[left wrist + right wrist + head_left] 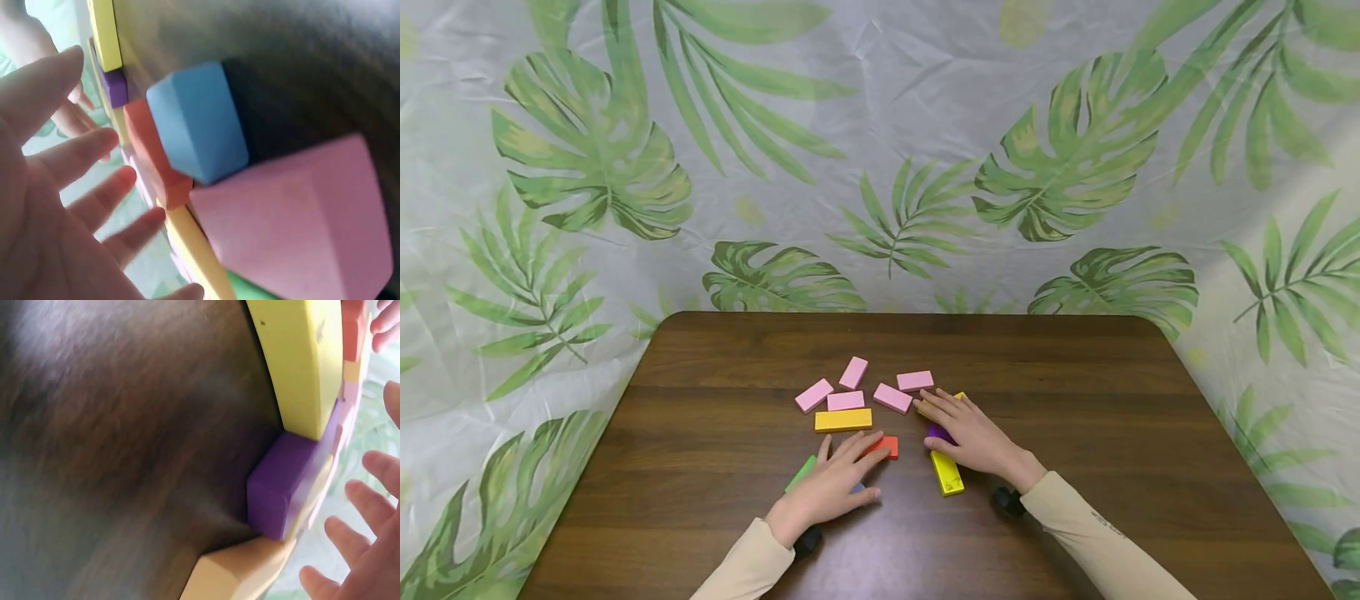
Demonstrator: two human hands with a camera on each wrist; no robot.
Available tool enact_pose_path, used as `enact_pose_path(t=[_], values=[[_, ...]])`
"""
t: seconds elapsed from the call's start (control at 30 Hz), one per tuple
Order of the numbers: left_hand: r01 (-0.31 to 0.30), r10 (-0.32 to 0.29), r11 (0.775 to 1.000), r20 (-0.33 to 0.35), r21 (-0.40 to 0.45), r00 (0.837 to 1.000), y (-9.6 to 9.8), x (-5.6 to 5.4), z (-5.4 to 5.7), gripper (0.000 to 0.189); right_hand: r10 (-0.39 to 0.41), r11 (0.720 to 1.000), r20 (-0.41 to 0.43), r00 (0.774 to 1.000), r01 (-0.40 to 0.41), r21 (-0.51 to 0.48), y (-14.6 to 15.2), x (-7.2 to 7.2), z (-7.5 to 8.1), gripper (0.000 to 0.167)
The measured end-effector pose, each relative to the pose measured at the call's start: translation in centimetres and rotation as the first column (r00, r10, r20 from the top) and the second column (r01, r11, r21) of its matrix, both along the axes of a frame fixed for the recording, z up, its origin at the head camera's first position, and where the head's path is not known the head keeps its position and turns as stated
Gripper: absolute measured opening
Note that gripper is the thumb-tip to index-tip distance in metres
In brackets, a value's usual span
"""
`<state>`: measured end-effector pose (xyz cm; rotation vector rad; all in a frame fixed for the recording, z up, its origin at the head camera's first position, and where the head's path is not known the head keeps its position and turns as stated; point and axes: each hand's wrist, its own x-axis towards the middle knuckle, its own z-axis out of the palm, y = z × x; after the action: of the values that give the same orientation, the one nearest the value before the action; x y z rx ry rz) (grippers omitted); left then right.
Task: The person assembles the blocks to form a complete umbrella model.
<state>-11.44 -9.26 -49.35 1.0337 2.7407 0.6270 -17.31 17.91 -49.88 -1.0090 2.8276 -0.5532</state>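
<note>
Fingers spread, my left hand (831, 487) hovers over a green block (801, 473), a red block (891, 447) and a blue block (859, 488), covering parts of them. The left wrist view shows the blue block (197, 125) and a pink block (275, 219) close to the palm, with nothing gripped. On the right, my right hand (973, 437) reaches with extended fingers over a purple block (937, 433) and a yellow block (947, 475). A yellow-orange block (240, 569) lies at the purple one's end, partly hidden by the fingers in the head view.
Several pink blocks (892, 397) lie scattered beyond the hands, with a long orange-yellow block (842, 420) just in front of them. Everything lies on a dark wooden table (700, 467). A leaf-patterned curtain (910, 100) hangs behind its far edge.
</note>
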Motion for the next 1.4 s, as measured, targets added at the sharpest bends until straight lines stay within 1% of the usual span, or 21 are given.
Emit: enact_pose_path(t=[0.1,0.2,0.33,0.57,0.8,0.93,1.07,1.2,1.3,1.4], values=[[-0.021,0.021,0.999,0.000,-0.032,1.000,0.3,0.3,-0.2,0.058,0.013,1.000,0.002,1.000,-0.013,0.003,-0.4,0.0,-0.3,0.062],[-0.041,0.040,0.997,-0.012,-0.059,0.999,0.5,0.5,-0.4,0.058,0.019,0.999,0.007,1.000,-0.019,0.027,-0.7,0.1,-0.5,0.062],[-0.045,0.043,0.997,-0.025,-0.070,0.999,0.6,0.6,-0.8,0.058,0.025,0.999,0.007,1.000,-0.026,0.047,-1.0,0.2,-0.6,0.060],[-0.028,0.026,0.998,-0.041,-0.059,0.999,0.4,0.5,-1.0,0.057,0.026,0.999,0.005,1.000,-0.026,0.042,-1.2,0.1,-0.7,0.059],[-0.014,0.013,0.999,-0.017,-0.040,1.000,0.3,0.2,-1.0,0.051,0.031,0.999,-0.002,1.000,-0.031,0.043,-1.3,-0.1,-0.8,0.058],[0.015,-0.015,1.000,-0.011,-0.026,1.000,0.2,-0.1,-1.0,0.046,0.035,0.998,0.001,0.999,-0.035,0.054,-1.3,0.0,-0.9,0.055],[0.045,-0.045,0.999,-0.014,-0.014,0.999,0.3,-0.1,-1.0,0.048,0.041,0.998,-0.014,0.999,-0.041,0.041,-1.3,-0.1,-1.0,0.056],[0.047,-0.049,0.998,-0.062,-0.044,0.997,0.8,0.2,-0.8,0.054,0.043,0.998,-0.016,0.999,-0.042,0.036,-1.4,-0.4,-1.1,0.057],[0.021,-0.029,0.996,-0.094,-0.090,0.995,1.2,0.5,-0.7,0.055,0.038,0.998,-0.008,0.999,-0.038,0.045,-1.4,-0.5,-1.1,0.056],[-0.004,-0.008,0.992,-0.095,-0.122,0.995,1.4,0.9,-0.8,0.055,0.039,0.998,-0.008,0.999,-0.038,0.054,-1.4,-0.4,-0.9,0.054]])
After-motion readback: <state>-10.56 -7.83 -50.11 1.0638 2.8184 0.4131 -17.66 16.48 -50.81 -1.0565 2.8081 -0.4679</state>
